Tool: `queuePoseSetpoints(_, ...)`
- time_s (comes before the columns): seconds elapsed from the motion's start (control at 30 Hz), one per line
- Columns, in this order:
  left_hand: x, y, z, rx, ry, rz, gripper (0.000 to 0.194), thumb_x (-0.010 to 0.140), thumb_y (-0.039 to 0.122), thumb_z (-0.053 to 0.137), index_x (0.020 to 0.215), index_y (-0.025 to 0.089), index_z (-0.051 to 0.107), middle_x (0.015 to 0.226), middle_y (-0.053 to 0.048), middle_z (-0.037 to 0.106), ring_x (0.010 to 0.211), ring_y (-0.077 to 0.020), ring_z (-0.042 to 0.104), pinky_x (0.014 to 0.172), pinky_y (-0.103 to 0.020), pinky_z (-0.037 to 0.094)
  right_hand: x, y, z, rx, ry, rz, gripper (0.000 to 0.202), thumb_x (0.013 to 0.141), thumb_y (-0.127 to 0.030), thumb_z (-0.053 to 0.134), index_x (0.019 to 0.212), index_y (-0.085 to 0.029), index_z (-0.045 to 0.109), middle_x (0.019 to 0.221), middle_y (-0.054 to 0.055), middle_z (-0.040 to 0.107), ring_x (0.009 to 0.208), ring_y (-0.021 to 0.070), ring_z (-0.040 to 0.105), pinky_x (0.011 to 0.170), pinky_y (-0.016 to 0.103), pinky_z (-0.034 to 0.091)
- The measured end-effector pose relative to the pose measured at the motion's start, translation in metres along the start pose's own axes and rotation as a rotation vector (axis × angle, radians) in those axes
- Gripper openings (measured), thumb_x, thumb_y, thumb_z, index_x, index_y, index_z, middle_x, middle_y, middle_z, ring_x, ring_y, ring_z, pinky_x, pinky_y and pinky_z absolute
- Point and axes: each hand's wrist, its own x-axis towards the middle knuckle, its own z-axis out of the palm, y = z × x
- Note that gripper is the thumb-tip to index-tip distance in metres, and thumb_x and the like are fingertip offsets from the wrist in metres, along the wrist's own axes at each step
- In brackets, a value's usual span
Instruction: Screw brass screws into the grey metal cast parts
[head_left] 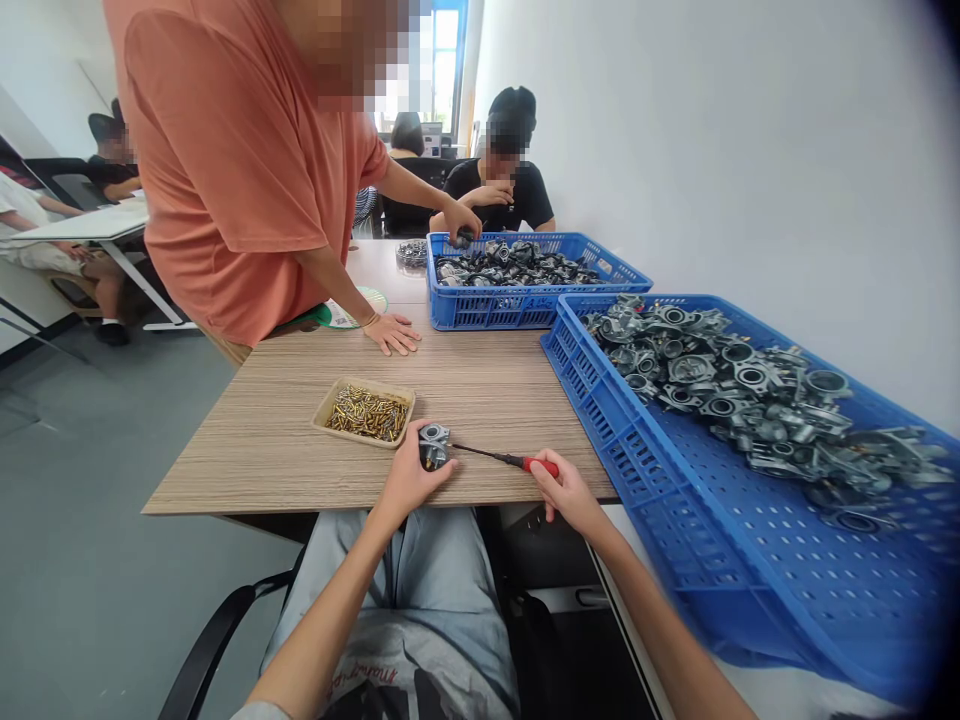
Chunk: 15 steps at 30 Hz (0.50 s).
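My left hand (412,472) is closed around a small grey metal carburetor (435,446) just above the table's front part. In my right hand (564,492) is a screwdriver (541,466) with a red handle and a long dark shaft. The shaft points left, and its tip meets or nearly meets the right side of the carburetor; contact is too small to make out. Just left of the carburetor sits a beige tray (321,418) full of small brass-coloured screw-like parts (367,412).
A large blue crate (637,470) with piled carburetors (720,375) stands at the right. Another blue crate (487,315) of metal parts is behind it. A person in an orange shirt (225,150) leans over the wooden table (247,450), one hand (391,333) flat on it.
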Motion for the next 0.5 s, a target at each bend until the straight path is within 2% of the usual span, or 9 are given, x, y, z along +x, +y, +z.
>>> queuePoseSetpoints(0.5, 0.0005, 0.0022, -0.0004, 0.007, -0.003, 0.009, 0.063, 0.078, 0.033, 0.078, 0.128, 0.023, 0.041, 0.120, -0.007, 0.062, 0.108, -0.0219, 0.063, 0.099, -0.037, 0.049, 0.0012, 0.0009, -0.0014, -0.009, -0.002, -0.002, 0.035, 0.095, -0.058, 0.053, 0.086, -0.024, 0.047, 0.049, -0.013, 0.036, 0.033, 0.0088, 0.041, 0.033, 0.020, 0.039)
